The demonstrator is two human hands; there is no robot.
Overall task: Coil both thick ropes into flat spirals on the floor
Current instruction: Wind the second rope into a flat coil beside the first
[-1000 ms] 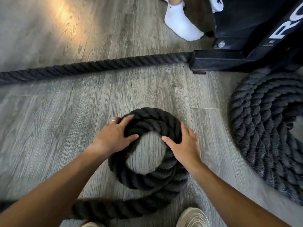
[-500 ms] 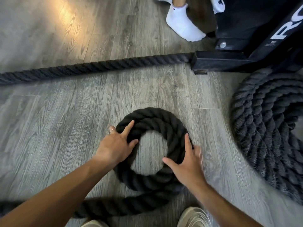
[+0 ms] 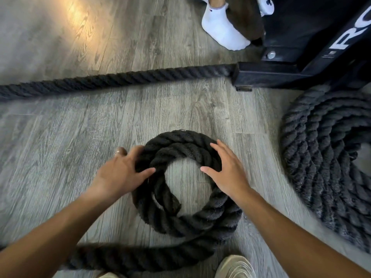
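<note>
Head view: I look down on both hands working a small rope coil on the grey plank floor [image 3: 60, 149].
Left hand [image 3: 118, 173]: it rests on the left side of the coil, fingers spread and fairly straight, thumb reaching toward the inner turn; it presses and does not grip.
Right hand [image 3: 226, 173]: it lies flat on the right side of the coil, fingers straight, thumb at the inner edge; also pressing, nothing clamped.
Small coil [image 3: 180, 223]: about two turns lying flat round a bare centre, directly between my hands.
Loose rope [image 3: 124, 259]: it leaves the coil at the lower right and runs left along the bottom edge, near my shoe [image 3: 232, 267].
Step in hand: I judge the second spiral is only begun and I am seating its turns.
Next move: I think the loose rope must be drawn round the outside, snug against the last turn, with one hand pinning the coil.
Finished coil [image 3: 321, 157]: many turns, to the right, well apart.
Straight rope [image 3: 120, 79]: it runs across the floor to the black frame [image 3: 281, 75].
Containers: I see none.
Beyond: a foot in a white sock [image 3: 220, 31].
</note>
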